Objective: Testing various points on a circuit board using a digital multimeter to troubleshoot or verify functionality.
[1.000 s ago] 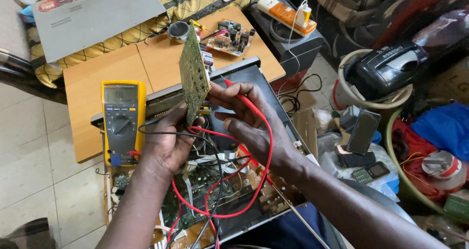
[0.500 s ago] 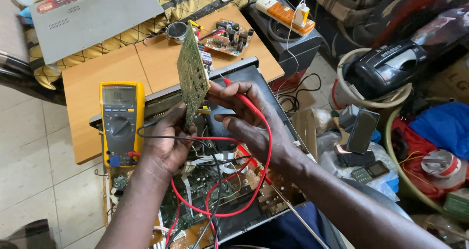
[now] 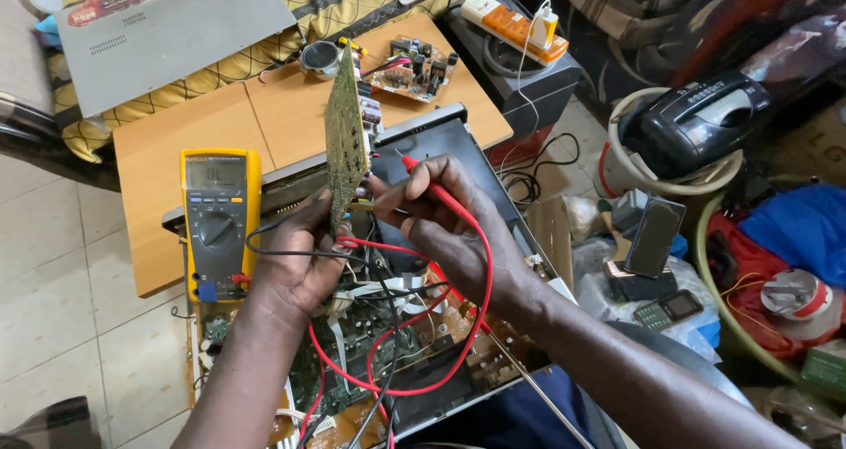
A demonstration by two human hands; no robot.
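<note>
My left hand (image 3: 300, 259) holds a green circuit board (image 3: 345, 136) upright by its lower edge, over an opened electronic device (image 3: 423, 343) with boards and wires inside. My right hand (image 3: 445, 229) grips a red test probe (image 3: 421, 174) beside the board, its tip pointing up and left. Red and black leads (image 3: 397, 361) loop from the probes down across the device. The black lead runs past my left hand to a yellow multimeter (image 3: 218, 220), which stands propped on the left of the device.
A low wooden table (image 3: 211, 132) carries a small circuit board (image 3: 414, 66) and a round metal part (image 3: 319, 59). A grey flat panel (image 3: 167, 26) lies behind it. An orange power strip (image 3: 515, 22), a black appliance (image 3: 696, 123), phones (image 3: 656, 237) and clutter crowd the right.
Both hands and the upright board have stayed almost still. The red probe has shifted only slightly near the board's edge.
</note>
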